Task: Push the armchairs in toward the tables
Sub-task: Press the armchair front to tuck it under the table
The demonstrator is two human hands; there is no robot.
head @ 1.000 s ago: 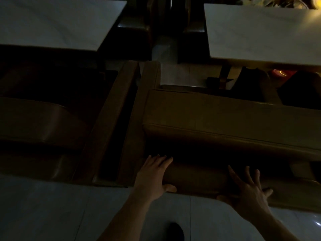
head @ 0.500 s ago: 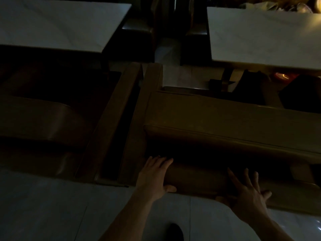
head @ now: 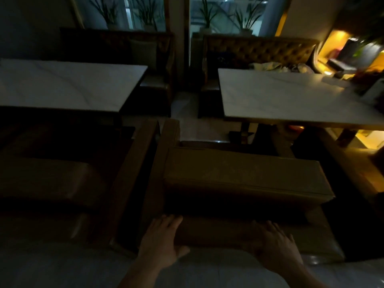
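Note:
A brown armchair (head: 245, 173) stands in front of me, its back cushion toward me, facing the white marble table (head: 291, 96) at the right. My left hand (head: 162, 242) lies flat on the top edge of the chair's back near its left corner, thumb hooked over the near side. My right hand (head: 274, 244) rests flat on the same edge further right, fingers spread. A second brown armchair (head: 54, 179) stands to the left, facing another white marble table (head: 62, 84). The room is very dim.
Tufted sofas (head: 259, 50) sit beyond both tables, with potted plants behind glass. A narrow aisle of pale floor (head: 187, 113) runs between the tables. Clutter and a lit shelf (head: 342, 63) are at the far right. Pale floor tiles lie beneath me.
The camera has tilted up, bringing the sofas and windows into view. Both hands stay on the chair's back edge; the right hand has flattened onto it.

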